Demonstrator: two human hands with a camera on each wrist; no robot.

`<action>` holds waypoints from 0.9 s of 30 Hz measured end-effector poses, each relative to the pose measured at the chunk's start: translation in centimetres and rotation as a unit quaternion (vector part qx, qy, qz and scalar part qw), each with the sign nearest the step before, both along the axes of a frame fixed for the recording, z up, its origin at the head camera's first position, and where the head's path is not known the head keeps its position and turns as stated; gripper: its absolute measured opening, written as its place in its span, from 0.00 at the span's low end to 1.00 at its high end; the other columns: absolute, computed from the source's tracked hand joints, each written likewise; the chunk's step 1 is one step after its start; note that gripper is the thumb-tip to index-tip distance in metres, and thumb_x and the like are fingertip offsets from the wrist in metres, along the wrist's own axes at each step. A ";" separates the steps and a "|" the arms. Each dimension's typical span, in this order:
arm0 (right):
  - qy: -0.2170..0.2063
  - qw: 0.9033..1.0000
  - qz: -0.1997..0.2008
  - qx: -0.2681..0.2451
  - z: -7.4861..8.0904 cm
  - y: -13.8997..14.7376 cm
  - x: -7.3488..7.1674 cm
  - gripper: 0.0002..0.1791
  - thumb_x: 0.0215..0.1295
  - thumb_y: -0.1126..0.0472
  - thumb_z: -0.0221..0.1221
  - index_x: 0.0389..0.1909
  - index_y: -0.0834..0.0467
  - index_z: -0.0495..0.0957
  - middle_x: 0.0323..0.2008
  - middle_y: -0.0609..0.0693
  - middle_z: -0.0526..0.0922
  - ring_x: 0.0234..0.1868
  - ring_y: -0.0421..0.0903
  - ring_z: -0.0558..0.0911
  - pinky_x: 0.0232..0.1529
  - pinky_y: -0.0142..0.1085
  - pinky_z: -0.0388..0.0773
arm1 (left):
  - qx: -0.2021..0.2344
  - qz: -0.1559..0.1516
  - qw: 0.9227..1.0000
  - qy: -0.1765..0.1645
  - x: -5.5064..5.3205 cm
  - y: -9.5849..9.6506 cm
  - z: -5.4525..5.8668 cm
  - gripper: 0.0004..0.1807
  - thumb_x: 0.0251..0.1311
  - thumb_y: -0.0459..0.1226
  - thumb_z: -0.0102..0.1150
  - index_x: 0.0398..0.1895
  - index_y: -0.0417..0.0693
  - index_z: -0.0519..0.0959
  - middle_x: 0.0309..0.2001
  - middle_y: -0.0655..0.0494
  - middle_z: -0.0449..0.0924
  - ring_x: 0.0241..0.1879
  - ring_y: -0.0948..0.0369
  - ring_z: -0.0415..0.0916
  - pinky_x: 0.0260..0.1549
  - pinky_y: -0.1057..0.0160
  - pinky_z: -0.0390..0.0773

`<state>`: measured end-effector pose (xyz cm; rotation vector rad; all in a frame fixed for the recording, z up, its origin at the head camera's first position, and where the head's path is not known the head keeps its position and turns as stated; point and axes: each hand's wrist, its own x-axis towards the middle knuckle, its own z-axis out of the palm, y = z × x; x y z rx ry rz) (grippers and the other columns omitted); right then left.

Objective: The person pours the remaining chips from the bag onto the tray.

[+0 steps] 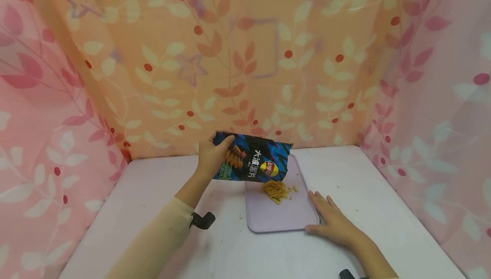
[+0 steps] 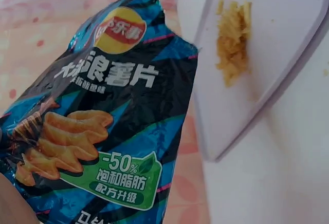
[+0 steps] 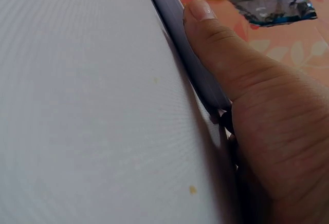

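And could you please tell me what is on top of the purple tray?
A pile of yellow snack pieces lies on the tray, with loose bits beside it. In the head view, the bag covers the tray's far left part, so anything there is hidden.

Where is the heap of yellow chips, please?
In the head view, the heap lies on the pale purple rectangular tray, just below the blue-black foil bag and left of the right hand.

Grips: two, left grip [image 1: 211, 154] and right grip [image 1: 333, 221]. Lay's potato chip bag [image 1: 253, 159]: one. Lilac tray [image 1: 281, 221]: one. Heap of chip pieces [image 1: 275, 190]: one; pieces overlap, can't be counted. White tabletop [image 1: 184, 245]: one. Black wrist devices [image 1: 204, 221]: two. Purple star outlines [image 1: 192, 70] on back curtain [image 1: 230, 100]: two.
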<state>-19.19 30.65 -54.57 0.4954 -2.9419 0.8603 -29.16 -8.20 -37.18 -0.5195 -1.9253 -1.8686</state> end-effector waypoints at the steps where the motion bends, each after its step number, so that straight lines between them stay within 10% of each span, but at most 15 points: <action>1: -0.003 1.000 0.000 -0.002 0.1 0.1 0.1 0.63 0.49 0.27 0.69 0.81 0.51 0.55 0.79 0.62 0.56 0.78 0.76 0.46 0.69 0.74 0.46 | 0.001 0.000 1.000 0.002 0.1 0.1 0.4 0.12 0.68 0.37 0.66 0.49 0.40 0.82 0.47 0.46 0.85 0.44 0.58 0.84 0.43 0.66 0.85; 10: 0.004 1.000 0.006 -0.009 0.2 0.3 0.2 0.62 0.51 0.28 0.69 0.81 0.51 0.55 0.79 0.63 0.55 0.77 0.77 0.45 0.69 0.74 0.46 | -0.125 -0.026 0.992 0.009 -0.8 1.2 -1.2 0.07 0.65 0.34 0.68 0.44 0.42 0.86 0.43 0.48 0.87 0.38 0.58 0.83 0.37 0.67 0.84; 21: 0.001 1.000 0.006 -0.005 0.1 0.3 0.1 0.62 0.50 0.28 0.70 0.82 0.50 0.54 0.79 0.62 0.55 0.77 0.77 0.45 0.70 0.74 0.45 | -0.082 -0.007 0.996 -0.020 -1.4 0.9 0.0 0.09 0.67 0.39 0.67 0.47 0.48 0.85 0.49 0.52 0.86 0.47 0.58 0.83 0.48 0.63 0.84; 27: 0.013 1.000 0.016 -0.007 0.1 0.2 -0.1 0.62 0.50 0.30 0.71 0.81 0.54 0.55 0.79 0.63 0.57 0.78 0.75 0.46 0.71 0.71 0.45 | -0.055 0.002 0.998 -0.037 -1.2 0.8 0.7 0.09 0.67 0.39 0.67 0.47 0.46 0.85 0.47 0.51 0.85 0.39 0.59 0.81 0.37 0.71 0.82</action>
